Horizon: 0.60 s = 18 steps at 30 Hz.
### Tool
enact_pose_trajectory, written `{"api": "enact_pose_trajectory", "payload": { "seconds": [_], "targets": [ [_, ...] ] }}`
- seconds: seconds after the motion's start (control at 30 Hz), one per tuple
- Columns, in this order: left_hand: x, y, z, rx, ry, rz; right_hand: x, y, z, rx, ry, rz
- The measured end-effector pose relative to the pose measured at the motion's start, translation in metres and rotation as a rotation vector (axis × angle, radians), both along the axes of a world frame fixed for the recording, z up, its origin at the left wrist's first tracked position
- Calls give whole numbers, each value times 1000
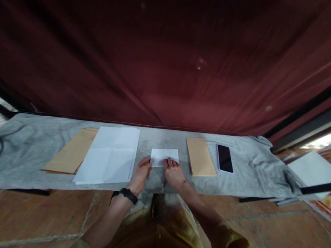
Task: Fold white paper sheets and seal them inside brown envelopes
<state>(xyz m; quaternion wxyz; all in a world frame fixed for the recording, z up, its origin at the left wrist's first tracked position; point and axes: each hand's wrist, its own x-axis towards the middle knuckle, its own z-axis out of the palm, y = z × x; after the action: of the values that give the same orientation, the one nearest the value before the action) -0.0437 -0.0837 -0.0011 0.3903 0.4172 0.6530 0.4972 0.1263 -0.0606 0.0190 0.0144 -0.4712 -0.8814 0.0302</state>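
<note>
A small white sheet of paper (163,154), seemingly folded, lies on the grey cloth in front of me. My left hand (141,174), with a black band at the wrist, has its fingers bent round the sheet's left edge. From the other side, my right hand (174,174) presses its close-set fingertips onto the lower right part of the same paper. A stack of larger white sheets (111,155) is left of my left hand. Right of my right hand lies a brown envelope (200,157).
More brown envelopes (68,152) lie partly under the white stack. A phone (225,158) with a dark screen rests at the right. The cloth-covered bench (253,168) is narrow, with a dark red fabric panel (176,58) rising behind it. Tiled floor (51,215) shows below.
</note>
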Motion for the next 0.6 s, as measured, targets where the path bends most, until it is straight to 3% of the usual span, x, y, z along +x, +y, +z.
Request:
{"api": "enact_pose_trajectory", "payload": {
  "seconds": [0.13, 0.2, 0.27, 0.33, 0.47, 0.53, 0.6],
  "targets": [
    [-7, 1, 10, -77, -161, 70, 1, -2, 8, -9, 88, -65],
    [-11, 0, 19, -89, -277, 103, 0, 0, 13, -29, 249, -158],
    [-12, -3, 27, -102, -411, 143, -1, 1, 17, -73, 569, -305],
    [-10, -6, 33, -121, -517, 171, -5, 1, 19, -166, 1029, -455],
    [4, -11, 40, -147, -647, 113, -19, -12, 12, -489, 1942, -609],
    [14, -12, 40, -142, -669, 42, -27, -21, 6, -640, 2179, -654],
    [23, -12, 38, -126, -642, -15, -32, -30, -1, -713, 2268, -691]
  ]
}}
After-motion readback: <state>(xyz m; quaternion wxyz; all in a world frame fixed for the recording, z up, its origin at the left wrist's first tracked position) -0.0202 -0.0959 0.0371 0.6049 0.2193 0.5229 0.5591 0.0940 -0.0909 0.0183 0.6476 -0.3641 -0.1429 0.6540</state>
